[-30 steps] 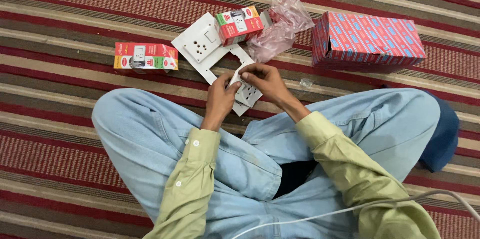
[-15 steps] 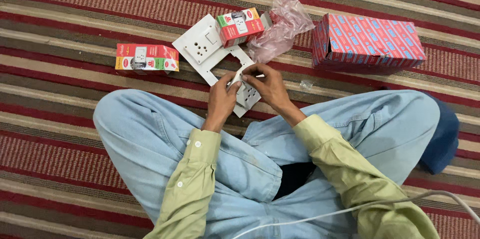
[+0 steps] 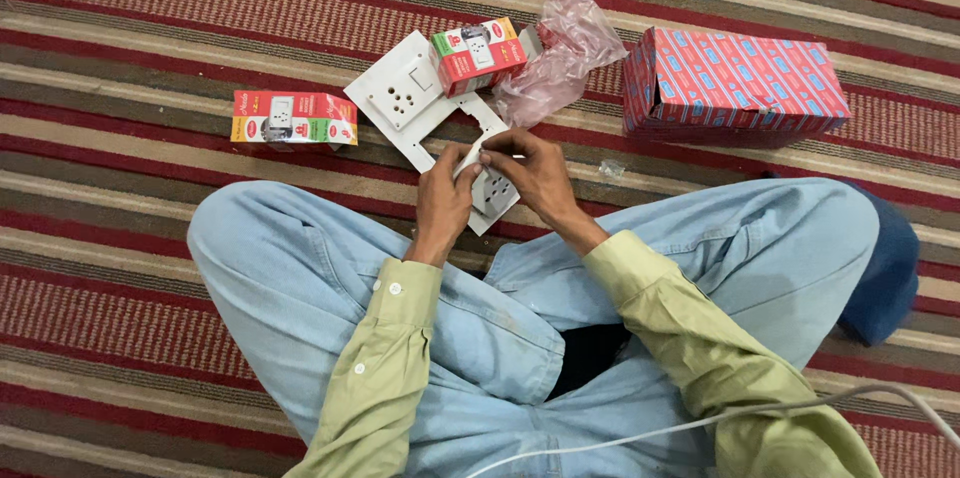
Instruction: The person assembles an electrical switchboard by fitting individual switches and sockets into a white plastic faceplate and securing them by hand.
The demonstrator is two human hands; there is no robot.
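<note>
We sit cross-legged on a striped rug [image 3: 150,358]. Our left hand [image 3: 442,206] and right hand [image 3: 535,176] both grasp a white socket [image 3: 490,193], held just above the rug in front of our knees. A white plate [image 3: 405,98] lies just beyond, with a small box [image 3: 478,56] on it. Another small box [image 3: 293,118] lies left; a big red box [image 3: 735,83] lies right, beside crumpled plastic [image 3: 560,58].

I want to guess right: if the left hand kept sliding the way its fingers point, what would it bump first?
Probably the white switch plate lying on the striped rug. The left hand points up and away from the person, and that plate lies just beyond its fingertips, though depth is hard to judge.
</note>
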